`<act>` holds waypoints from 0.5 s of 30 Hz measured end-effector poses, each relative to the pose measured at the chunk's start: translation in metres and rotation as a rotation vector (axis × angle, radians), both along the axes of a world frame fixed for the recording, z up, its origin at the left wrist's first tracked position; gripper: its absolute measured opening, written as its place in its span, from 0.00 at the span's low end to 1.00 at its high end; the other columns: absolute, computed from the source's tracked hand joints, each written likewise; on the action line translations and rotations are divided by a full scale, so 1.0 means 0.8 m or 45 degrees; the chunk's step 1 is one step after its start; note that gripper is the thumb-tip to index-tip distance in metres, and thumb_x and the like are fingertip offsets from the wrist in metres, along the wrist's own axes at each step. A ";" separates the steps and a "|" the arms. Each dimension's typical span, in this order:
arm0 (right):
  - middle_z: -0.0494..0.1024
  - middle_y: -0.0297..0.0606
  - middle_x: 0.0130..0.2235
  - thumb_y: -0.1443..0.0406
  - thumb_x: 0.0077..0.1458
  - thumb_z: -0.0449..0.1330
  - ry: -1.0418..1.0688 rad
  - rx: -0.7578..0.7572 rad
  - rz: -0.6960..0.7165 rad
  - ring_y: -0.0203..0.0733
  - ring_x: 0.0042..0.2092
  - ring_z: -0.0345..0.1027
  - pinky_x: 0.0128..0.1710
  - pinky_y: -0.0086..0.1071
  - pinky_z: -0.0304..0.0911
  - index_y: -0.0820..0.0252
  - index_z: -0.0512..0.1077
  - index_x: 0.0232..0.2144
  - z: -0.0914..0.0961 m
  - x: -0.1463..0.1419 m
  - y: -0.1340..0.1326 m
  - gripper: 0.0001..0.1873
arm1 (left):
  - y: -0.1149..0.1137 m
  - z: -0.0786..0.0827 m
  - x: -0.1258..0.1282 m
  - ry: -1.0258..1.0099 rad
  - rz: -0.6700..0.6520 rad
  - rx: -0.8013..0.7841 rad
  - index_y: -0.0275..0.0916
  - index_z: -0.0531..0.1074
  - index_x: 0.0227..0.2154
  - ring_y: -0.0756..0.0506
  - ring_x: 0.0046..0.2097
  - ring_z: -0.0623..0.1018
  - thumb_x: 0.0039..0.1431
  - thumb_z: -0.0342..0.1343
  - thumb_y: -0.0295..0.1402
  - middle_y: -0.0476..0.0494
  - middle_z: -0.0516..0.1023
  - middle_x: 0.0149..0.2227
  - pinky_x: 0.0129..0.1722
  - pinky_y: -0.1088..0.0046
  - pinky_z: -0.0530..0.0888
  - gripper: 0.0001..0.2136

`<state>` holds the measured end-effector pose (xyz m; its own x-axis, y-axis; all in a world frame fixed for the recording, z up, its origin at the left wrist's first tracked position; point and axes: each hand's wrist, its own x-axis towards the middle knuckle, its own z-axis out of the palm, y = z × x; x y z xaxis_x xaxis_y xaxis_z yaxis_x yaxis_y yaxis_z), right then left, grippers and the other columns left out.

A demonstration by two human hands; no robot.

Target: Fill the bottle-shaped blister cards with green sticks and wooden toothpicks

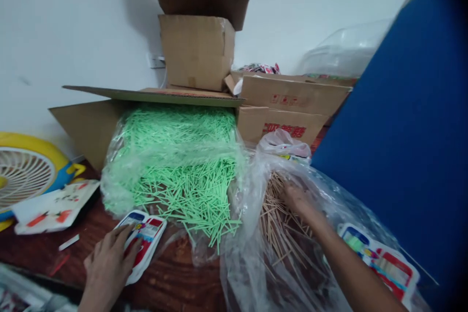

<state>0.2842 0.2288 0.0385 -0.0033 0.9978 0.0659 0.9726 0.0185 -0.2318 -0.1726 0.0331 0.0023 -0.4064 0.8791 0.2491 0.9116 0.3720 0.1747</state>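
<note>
My left hand rests with spread fingers on the near left side of a small stack of printed packets, coloured blue and red. My right hand reaches into a clear plastic bag and touches the thin brown sticks lying loose in it; its fingertips are hidden among them. Between my hands, a mass of thin light green sticks spills out of a plastic-lined cardboard box. More printed packets lie on the right, partly behind my right forearm.
A yellow and blue fan stands at the left beside a white printed sheet or pouch. Stacked cardboard boxes rise at the back. A blue panel bounds the right side. The dark wooden table shows in front.
</note>
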 end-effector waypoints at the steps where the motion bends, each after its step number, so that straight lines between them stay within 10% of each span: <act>1: 0.78 0.49 0.41 0.61 0.55 0.54 -0.017 0.033 -0.001 0.53 0.46 0.69 0.46 0.45 0.59 0.60 0.72 0.43 0.008 0.002 -0.005 0.16 | -0.001 -0.001 -0.004 0.020 0.005 -0.004 0.33 0.69 0.52 0.30 0.51 0.70 0.63 0.41 0.39 0.30 0.69 0.53 0.46 0.50 0.67 0.21; 6: 0.78 0.40 0.35 0.61 0.59 0.48 0.323 0.328 0.331 0.45 0.37 0.70 0.38 0.35 0.62 0.58 0.72 0.35 0.044 -0.055 -0.041 0.13 | 0.003 0.004 -0.020 0.054 0.089 -0.073 0.35 0.67 0.52 0.31 0.51 0.69 0.64 0.41 0.41 0.32 0.69 0.52 0.45 0.52 0.66 0.21; 9: 0.78 0.37 0.35 0.65 0.60 0.47 0.379 0.022 0.635 0.39 0.37 0.71 0.37 0.28 0.62 0.58 0.72 0.35 0.043 -0.140 -0.056 0.13 | 0.009 0.005 -0.023 0.011 0.124 -0.118 0.36 0.65 0.54 0.31 0.51 0.69 0.64 0.39 0.42 0.32 0.68 0.53 0.44 0.51 0.67 0.22; 15: 0.78 0.58 0.39 0.71 0.54 0.51 0.023 -0.277 0.362 0.52 0.41 0.74 0.37 0.35 0.63 0.70 0.75 0.36 0.003 -0.247 -0.036 0.13 | 0.012 0.001 -0.046 -0.217 0.161 -0.119 0.36 0.66 0.53 0.30 0.52 0.70 0.63 0.39 0.47 0.31 0.69 0.51 0.46 0.50 0.67 0.25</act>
